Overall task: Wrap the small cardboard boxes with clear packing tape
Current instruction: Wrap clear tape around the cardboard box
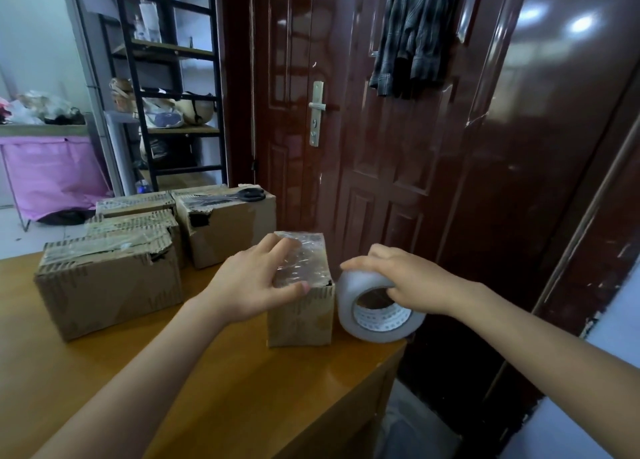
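Bare table (214, 389) is lying open in front; boxes (110, 285) are blocking the left, roll (377, 306) crowding the right edge.

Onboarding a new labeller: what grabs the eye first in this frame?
First, the two bare hands at centre: the left hand rests on the tape-covered top of a small brown cardboard box, and the right hand has a grip on a large roll of clear packing tape beside it, near the wooden table's right edge. Behind them, black-handled scissors lie on a larger box, before a glossy dark-red door.
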`<state>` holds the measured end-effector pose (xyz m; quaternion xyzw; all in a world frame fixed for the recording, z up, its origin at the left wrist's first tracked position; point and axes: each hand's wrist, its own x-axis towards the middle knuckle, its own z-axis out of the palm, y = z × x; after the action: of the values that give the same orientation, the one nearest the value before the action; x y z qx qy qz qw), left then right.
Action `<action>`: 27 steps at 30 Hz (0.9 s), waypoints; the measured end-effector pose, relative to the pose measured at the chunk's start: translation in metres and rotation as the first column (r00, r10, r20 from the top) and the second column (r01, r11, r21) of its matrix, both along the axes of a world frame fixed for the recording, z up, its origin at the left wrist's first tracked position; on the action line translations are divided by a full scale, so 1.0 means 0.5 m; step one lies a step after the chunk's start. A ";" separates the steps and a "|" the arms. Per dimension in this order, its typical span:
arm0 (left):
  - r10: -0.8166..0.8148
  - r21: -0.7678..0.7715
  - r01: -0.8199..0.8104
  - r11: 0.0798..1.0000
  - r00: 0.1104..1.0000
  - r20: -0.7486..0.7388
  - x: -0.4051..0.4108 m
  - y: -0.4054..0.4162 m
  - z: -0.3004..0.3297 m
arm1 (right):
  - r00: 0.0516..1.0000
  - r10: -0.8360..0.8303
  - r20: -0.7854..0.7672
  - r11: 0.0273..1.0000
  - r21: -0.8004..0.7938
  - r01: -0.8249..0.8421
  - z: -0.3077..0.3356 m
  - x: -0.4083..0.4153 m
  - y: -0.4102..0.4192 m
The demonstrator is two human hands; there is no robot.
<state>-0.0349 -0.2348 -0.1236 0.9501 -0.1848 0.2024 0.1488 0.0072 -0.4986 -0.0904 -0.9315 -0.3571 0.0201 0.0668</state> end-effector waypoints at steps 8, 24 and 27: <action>0.197 0.476 -0.118 0.872 0.973 -0.121 0.018 -0.092 0.053 | 0.994 -0.079 0.072 0.978 0.199 0.063 -0.026 -0.025 -0.021; 0.012 -0.243 0.013 0.970 0.995 0.099 -0.009 0.005 -0.065 | 0.965 0.053 0.258 0.889 0.429 -0.163 0.107 0.009 0.076; -0.111 -0.380 0.122 0.917 0.993 0.052 -0.009 0.047 -0.095 | 0.980 0.116 0.163 0.780 0.596 -0.191 0.082 0.019 0.090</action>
<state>-0.0396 -0.2113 -0.1710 0.8871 -0.2001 0.2393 0.3401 0.0169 -0.4537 -0.0493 -0.8275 -0.4225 -0.1451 0.3400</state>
